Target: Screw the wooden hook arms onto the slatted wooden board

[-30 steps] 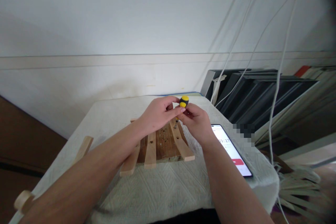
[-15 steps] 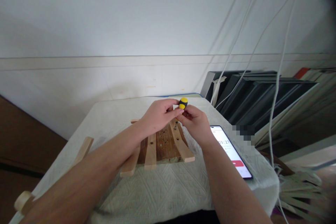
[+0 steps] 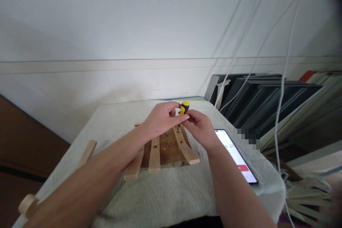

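Note:
Over the far part of the work, a short screwdriver (image 3: 184,107) with a yellow and black handle stands nearly upright. My left hand (image 3: 162,118) pinches it from the left, thumb and fingertips closed around the handle. From the right, my right hand (image 3: 198,125) has its fingers closed at the lower handle. Its shaft points down at a dark screw (image 3: 178,130) in the right pale wooden strip (image 3: 186,151). A middle strip (image 3: 154,156) and a left strip (image 3: 135,167) also lie on the brown wooden board (image 3: 171,153), which has several small holes. My left forearm partly hides the left strip.
A phone (image 3: 235,156) with a lit screen lies right of my right forearm on the white tablecloth (image 3: 165,199). Another wooden piece (image 3: 87,151) lies beyond my left forearm. Dark panels (image 3: 267,103) and hanging white cables (image 3: 283,82) are off the table's right side.
The screwdriver handle has tilted slightly, showing more of its side. My fingers have shifted a little around it, and the whole view has moved slightly.

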Motion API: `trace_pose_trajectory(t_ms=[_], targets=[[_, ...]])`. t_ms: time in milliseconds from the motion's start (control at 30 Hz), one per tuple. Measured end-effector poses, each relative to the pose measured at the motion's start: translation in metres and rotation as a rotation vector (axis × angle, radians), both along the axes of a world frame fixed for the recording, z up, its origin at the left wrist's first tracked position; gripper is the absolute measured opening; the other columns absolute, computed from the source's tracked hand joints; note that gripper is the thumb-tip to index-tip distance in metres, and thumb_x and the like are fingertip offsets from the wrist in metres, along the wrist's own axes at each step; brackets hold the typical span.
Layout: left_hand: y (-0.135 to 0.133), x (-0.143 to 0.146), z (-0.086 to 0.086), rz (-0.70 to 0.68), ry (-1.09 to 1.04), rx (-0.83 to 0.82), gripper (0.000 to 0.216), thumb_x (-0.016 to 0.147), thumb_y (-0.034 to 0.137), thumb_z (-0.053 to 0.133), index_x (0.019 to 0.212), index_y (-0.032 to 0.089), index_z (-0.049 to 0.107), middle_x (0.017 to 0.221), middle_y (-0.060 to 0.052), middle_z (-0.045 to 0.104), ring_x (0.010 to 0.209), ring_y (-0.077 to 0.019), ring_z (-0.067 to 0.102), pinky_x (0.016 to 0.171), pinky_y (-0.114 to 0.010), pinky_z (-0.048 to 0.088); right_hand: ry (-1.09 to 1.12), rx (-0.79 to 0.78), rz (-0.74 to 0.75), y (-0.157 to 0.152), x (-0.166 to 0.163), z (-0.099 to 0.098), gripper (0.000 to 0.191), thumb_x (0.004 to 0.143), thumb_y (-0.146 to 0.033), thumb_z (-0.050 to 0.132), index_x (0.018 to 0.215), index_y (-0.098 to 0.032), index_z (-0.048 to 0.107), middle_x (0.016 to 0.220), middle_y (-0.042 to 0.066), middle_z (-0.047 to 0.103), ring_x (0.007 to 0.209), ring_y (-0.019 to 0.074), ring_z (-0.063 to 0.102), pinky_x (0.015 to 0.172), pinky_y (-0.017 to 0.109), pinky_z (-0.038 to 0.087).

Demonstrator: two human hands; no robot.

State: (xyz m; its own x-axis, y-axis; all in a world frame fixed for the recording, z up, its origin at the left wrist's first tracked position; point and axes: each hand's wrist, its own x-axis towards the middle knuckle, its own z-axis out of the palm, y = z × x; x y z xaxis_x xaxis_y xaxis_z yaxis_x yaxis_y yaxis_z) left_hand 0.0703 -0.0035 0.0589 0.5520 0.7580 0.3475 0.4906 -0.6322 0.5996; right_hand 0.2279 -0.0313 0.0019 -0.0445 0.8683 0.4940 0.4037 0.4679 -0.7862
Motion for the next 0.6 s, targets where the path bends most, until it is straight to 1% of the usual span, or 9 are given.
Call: trace_pose_trajectory(t_ms=[100,200,300,400,500,600], targets=[[-0.0006,-0.0001,0.0016,0.030,-0.029,0.016,0.030,0.080,0.042,0.056,0.089,0.015,0.064,0.056,0.005,0.043,0.051,-0.0079,0.036,0.049,-0.023,0.025,-0.026,0.035,-0.010,-0.0001,-0.0011,0.0011,0.011,0.078,-0.024,0.057,0.083,-0.018,0.064,0.070,0.000,0.059,0.063,0.0128,0.051,0.061,0.027,0.040],[0.0018,0.0002,-0.0005,0.034,-0.039,0.031,0.027,0.082,0.040,0.054,0.081,0.014,0.062,0.056,0.004,0.044,0.052,-0.0082,0.036,0.050,-0.023,0.025,-0.048,0.053,-0.020,-0.0002,-0.0025,0.0024,0.013,0.078,-0.026,0.058,0.086,-0.019,0.066,0.065,-0.002,0.055,0.059,0.0117,0.048,0.058,0.027,0.038],[0.0038,0.0005,-0.0032,0.011,-0.045,0.027,0.028,0.085,0.039,0.050,0.076,0.014,0.060,0.057,0.003,0.046,0.053,-0.0085,0.037,0.051,-0.024,0.026,-0.081,0.077,-0.029,0.0000,-0.0027,0.0025,0.013,0.078,-0.026,0.059,0.087,-0.019,0.066,0.063,-0.003,0.054,0.060,0.0118,0.048,0.059,0.028,0.038],[0.0033,0.0005,-0.0032,-0.014,-0.048,0.023,0.027,0.085,0.038,0.049,0.077,0.015,0.060,0.058,0.003,0.047,0.053,-0.0084,0.038,0.051,-0.024,0.026,-0.096,0.103,-0.035,0.0000,-0.0018,0.0016,0.011,0.078,-0.026,0.059,0.085,-0.019,0.065,0.065,-0.002,0.054,0.061,0.0119,0.048,0.061,0.028,0.038],[0.0025,0.0007,-0.0026,0.035,-0.072,0.033,0.028,0.080,0.042,0.056,0.081,0.015,0.060,0.057,0.005,0.045,0.052,-0.0081,0.037,0.049,-0.023,0.024,-0.092,0.100,-0.014,0.0001,-0.0019,0.0007,0.008,0.079,-0.024,0.058,0.082,-0.019,0.062,0.069,-0.001,0.056,0.064,0.0120,0.049,0.062,0.028,0.039],[0.0034,0.0014,-0.0033,0.049,-0.100,0.035,0.025,0.079,0.039,0.057,0.083,0.014,0.059,0.056,0.005,0.043,0.051,-0.0080,0.037,0.049,-0.022,0.025,-0.073,0.065,-0.024,0.0011,-0.0031,-0.0001,0.011,0.076,-0.023,0.061,0.085,-0.017,0.061,0.071,0.000,0.057,0.064,0.0120,0.050,0.061,0.027,0.039]])
